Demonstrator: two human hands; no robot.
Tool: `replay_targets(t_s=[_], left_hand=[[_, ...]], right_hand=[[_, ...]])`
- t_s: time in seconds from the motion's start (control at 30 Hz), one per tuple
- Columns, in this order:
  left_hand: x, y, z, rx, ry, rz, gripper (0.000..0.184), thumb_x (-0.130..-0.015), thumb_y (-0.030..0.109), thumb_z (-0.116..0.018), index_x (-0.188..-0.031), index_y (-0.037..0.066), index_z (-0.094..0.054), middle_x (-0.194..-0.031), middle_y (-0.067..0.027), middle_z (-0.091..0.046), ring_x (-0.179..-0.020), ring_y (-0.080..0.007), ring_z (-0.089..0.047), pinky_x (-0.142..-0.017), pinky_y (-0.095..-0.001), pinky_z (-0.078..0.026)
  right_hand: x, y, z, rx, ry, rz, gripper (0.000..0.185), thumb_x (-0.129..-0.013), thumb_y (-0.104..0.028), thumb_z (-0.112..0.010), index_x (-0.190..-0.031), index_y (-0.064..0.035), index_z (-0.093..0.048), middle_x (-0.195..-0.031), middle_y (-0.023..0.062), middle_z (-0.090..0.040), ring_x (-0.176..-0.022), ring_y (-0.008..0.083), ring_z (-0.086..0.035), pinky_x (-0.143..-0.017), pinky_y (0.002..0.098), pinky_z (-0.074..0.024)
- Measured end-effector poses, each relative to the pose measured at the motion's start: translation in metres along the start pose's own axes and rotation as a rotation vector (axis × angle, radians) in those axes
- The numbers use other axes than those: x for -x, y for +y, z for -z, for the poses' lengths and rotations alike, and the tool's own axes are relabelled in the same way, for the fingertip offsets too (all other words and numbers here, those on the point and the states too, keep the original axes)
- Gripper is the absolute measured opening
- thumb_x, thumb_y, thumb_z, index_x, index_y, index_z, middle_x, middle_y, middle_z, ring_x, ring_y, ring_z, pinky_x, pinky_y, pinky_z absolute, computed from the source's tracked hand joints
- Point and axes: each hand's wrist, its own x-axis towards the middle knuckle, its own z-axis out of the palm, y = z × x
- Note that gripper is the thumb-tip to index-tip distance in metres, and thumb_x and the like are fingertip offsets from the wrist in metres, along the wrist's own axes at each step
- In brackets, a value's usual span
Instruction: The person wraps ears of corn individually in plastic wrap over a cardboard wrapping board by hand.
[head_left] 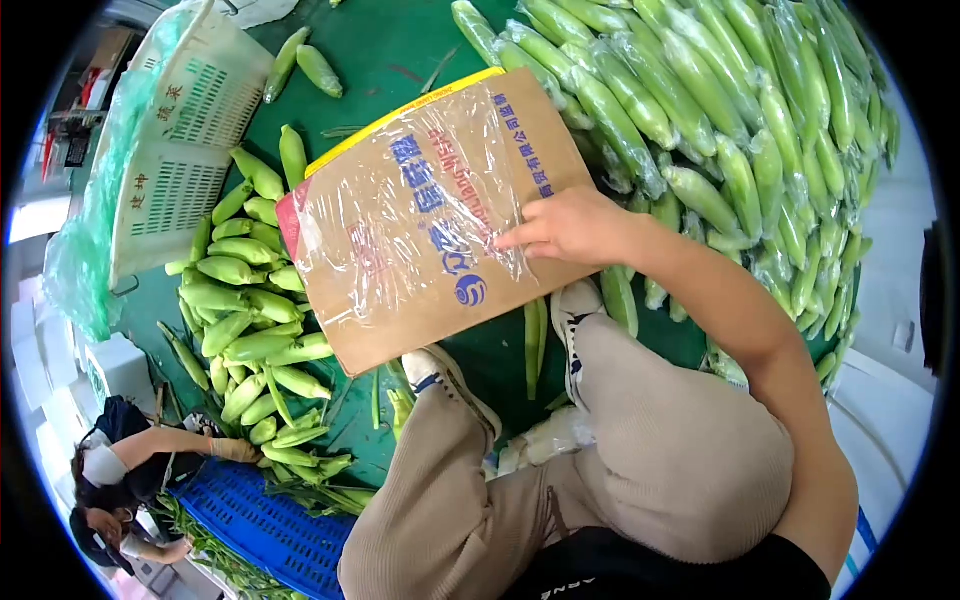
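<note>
A brown cardboard panel (385, 285) with blue and red lettering and creased clear plastic film across it lies in front of my knees. My right hand (568, 226) is over its right part, fingers stretched toward the film. Whether the fingertips press on the film or hover just above it, I cannot tell. A yellow edge (400, 108) shows along the panel's far side. My left hand is out of view. Unwrapped corn ears in green husks (240, 270) are heaped left of the cardboard. Film-wrapped corn ears (690, 90) form a large pile to the right.
A white plastic crate (185, 150) with a green bag stands tilted at the upper left. Two loose ears (300, 68) lie near it on the green surface (390, 45). At lower left, another person's arm (180, 442) reaches to the corn beside a blue crate (265, 525).
</note>
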Motion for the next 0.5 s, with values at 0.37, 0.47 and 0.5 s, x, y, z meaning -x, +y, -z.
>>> replay_targets(t_s=[0.37, 0.47, 0.5], left_hand=[[-0.081, 0.235, -0.270, -1.510, 0.096, -1.260, 0.067, -0.072, -0.002, -0.068, -0.137, 0.006, -0.052, -0.123, -0.0180, -0.060, -0.113, -0.0400, -0.059, -0.101, -0.0459, -0.048], [-0.146, 0.232, -0.285, -1.840, 0.116, -1.409, 0.059, -0.072, 0.004, -0.072, -0.129, 0.008, -0.059, -0.114, -0.0128, -0.063, -0.107, -0.0376, -0.061, -0.091, -0.0471, -0.051], [-0.149, 0.234, -0.287, -1.833, 0.124, -1.397, 0.061, -0.072, 0.006, -0.073, -0.131, 0.008, -0.059, -0.116, -0.0131, -0.063, -0.109, -0.0370, -0.060, -0.092, -0.0466, -0.051]], right_hand=[[0.006, -0.006, -0.030, 0.239, 0.278, 0.083, 0.026, -0.086, -0.014, -0.064, -0.110, -0.0219, -0.073, -0.083, 0.0040, -0.061, -0.078, 0.0273, -0.067, -0.064, 0.0418, -0.0536], [0.014, 0.007, -0.041, 0.085, 0.497, 0.221, 0.023, -0.088, -0.009, -0.064, -0.109, -0.0143, -0.071, -0.087, 0.0075, -0.063, -0.081, 0.0285, -0.067, -0.068, 0.0393, -0.0546], [0.017, 0.007, -0.041, -0.069, 0.628, 0.174, 0.015, -0.096, -0.007, -0.063, -0.109, -0.0088, -0.069, -0.094, 0.0079, -0.068, -0.084, 0.0217, -0.068, -0.073, 0.0323, -0.0541]])
